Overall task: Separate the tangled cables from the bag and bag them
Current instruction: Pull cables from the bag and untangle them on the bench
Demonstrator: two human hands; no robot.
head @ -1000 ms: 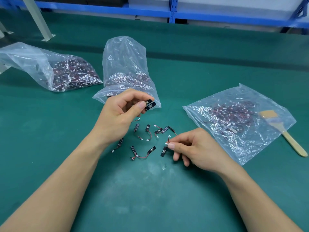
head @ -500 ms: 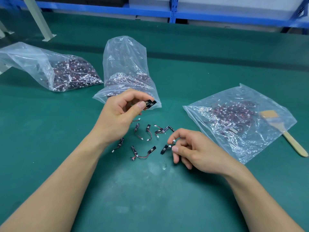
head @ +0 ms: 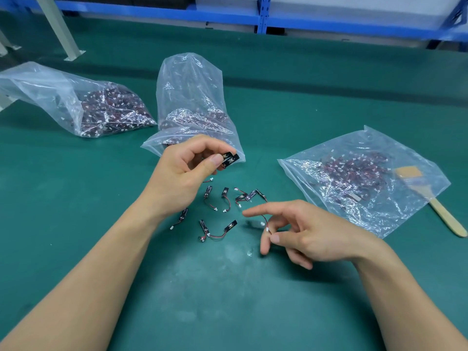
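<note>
We record the left hand (head: 187, 173) raised just above the green mat (head: 228, 295), in front of the folded lower edge of the middle bag (head: 190, 97). Its thumb and curled fingers pinch a small bundle of black strips (head: 230, 158), which juts out to the right of the thumb. The grip is narrow and closed upon them.

The right hand (head: 306, 234) sits lower and to the right, near the mat. Its index finger is stretched out to the left, while the thumb and a lower finger close on a single cable (head: 267, 229) — a thin red wire with a white plug. The far end of that cable is blurred and we cannot tell its shape.

Between the two hands the loose cables (head: 226, 193) lie scattered on the mat, each a short black strip on a red wire with a white plug. Most lie apart; a few at the upper right overlap.

Three clear plastic bags rest on the mat. The middle bag stands upright with a heap of dark cables in its lower part. The left bag (head: 76, 105) lies on its side, well apart from both hands, and also holds a heap. The right bag (head: 367, 188) lies flat just beside the right hand, with a thinner layer of cables inside.

A brush (head: 443, 214) with a wooden handle lies at the right bag's far edge — its head under the plastic, its handle out on the mat. A blue rack (head: 263, 19) runs along the back.
</note>
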